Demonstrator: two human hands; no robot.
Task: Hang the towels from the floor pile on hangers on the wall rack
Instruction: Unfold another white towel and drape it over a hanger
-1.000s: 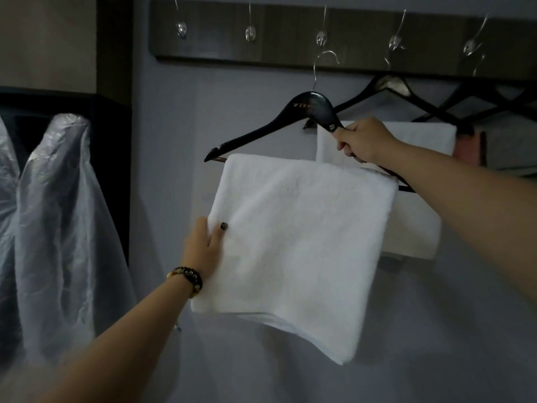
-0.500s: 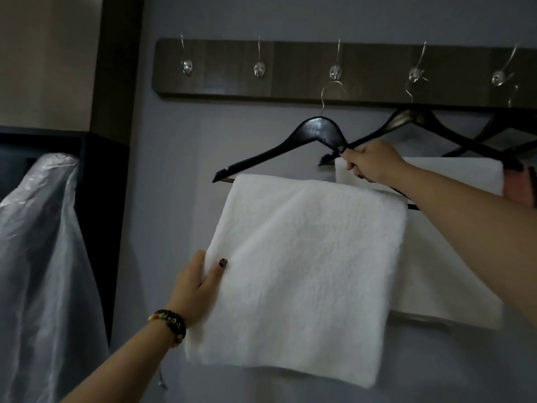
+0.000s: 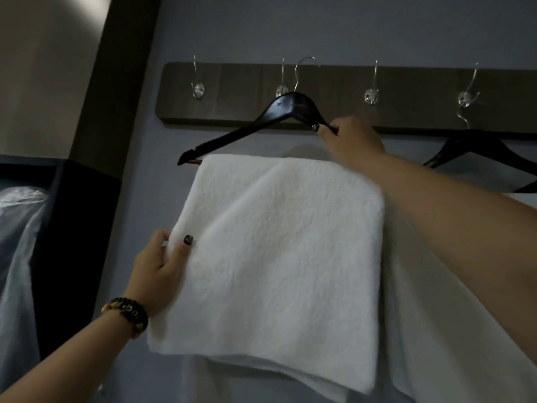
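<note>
My right hand grips a black hanger by the wall rack; my left hand pinches its draped white towel.

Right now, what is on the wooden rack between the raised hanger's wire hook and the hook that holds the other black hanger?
In the head view, one empty clear wall hook on the brown wooden rack, nothing else.

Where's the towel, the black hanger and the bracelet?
towel (image 3: pixel 279 251), head view, middle of its front face.
black hanger (image 3: pixel 232 138), head view, its left sloping arm.
bracelet (image 3: pixel 128 314), head view, beads on the left wrist.
</note>
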